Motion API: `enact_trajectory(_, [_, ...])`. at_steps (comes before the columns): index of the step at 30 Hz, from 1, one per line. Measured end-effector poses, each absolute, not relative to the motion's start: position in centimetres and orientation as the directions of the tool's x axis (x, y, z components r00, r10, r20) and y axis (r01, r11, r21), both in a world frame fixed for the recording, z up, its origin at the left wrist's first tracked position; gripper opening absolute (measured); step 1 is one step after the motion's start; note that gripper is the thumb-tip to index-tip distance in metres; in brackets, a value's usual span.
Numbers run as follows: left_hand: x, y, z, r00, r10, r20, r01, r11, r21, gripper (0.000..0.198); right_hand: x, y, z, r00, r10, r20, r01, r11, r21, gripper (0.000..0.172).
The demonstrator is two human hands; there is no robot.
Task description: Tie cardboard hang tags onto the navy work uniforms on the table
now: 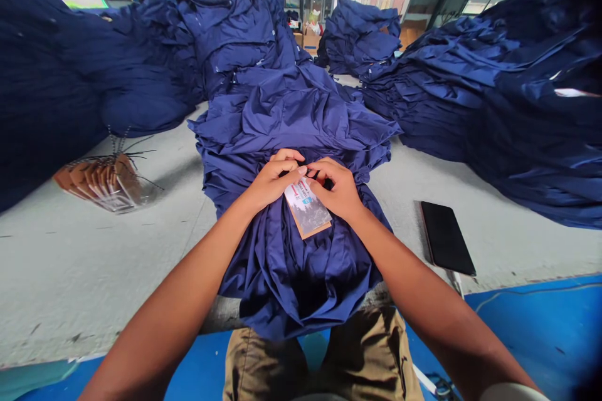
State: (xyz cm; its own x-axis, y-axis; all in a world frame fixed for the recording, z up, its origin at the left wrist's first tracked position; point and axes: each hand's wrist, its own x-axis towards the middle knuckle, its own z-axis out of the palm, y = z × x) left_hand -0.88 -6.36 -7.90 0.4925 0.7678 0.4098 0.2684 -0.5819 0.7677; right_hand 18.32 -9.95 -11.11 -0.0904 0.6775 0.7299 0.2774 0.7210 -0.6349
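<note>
A navy blue garment (301, 106) lies spread in front of me, its near end hanging over the table edge. On it rests a printed hang tag (308, 210) with a brown card behind it. Both hands meet at the tag's top end. My left hand (282, 178) is closed, thumb and fingers pinched at the tag's string. My right hand (335, 185) is closed too, its fingertips pinching beside the left ones, with the thumb by the tag's upper corner. Most of the string is hidden by the fingers.
A bundle of brown hang tags (110, 178) with dark strings lies on the pale table (155, 244) at left. At right is a black phone (446, 238) with a white cable. Piles of navy garments (226, 19) stand behind, and more garments (470, 81) rise at right.
</note>
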Motion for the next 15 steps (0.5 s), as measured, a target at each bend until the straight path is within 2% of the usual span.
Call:
enact_trajectory(8, [-1.14,-6.27,-7.88,0.5,0.774,0.388,0.224,-0.548,0.806,0.04,18.28,-10.35,-10.6,-0.057,0.71,0.702,0.272,0.688,-0.673,0.014])
enact_trajectory(15, [-0.87,-6.54,-7.61,0.485,0.801,0.352,0.151,-0.473,0.868,0.046,18.35,-10.47,-10.52,-0.093,0.652,0.753,0.345,0.73,-0.59,0.012])
